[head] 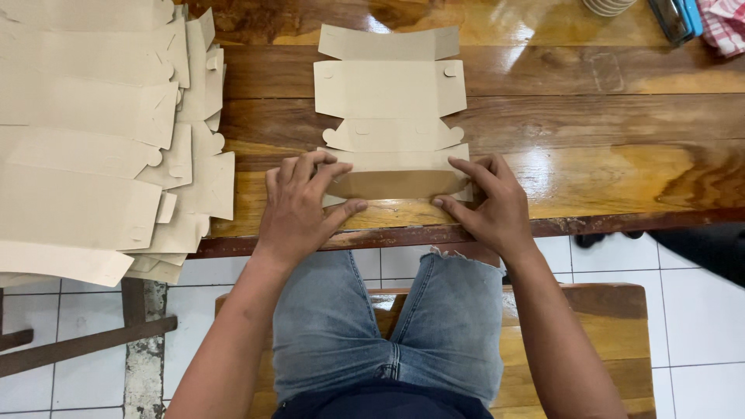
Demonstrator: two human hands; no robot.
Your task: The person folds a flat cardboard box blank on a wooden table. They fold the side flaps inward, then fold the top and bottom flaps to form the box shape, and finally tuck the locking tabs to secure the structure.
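Observation:
A flat beige cardboard box blank (pixel 388 89) lies on the glossy wooden table (pixel 590 109), stretching away from me. Its nearest flap (pixel 396 185) is folded up along a crease. My left hand (pixel 299 206) grips the left end of that flap, fingers on top and thumb in front. My right hand (pixel 489 202) holds the right end the same way. Both hands sit at the table's near edge, above my knees in denim shorts.
A large fanned stack of the same flat box blanks (pixel 101 132) covers the table's left end and overhangs its edge. At the far right are a red checked cloth (pixel 725 23), a blue object (pixel 677 17) and a white ribbed thing (pixel 609 6). A wooden bench (pixel 605 326) is under me.

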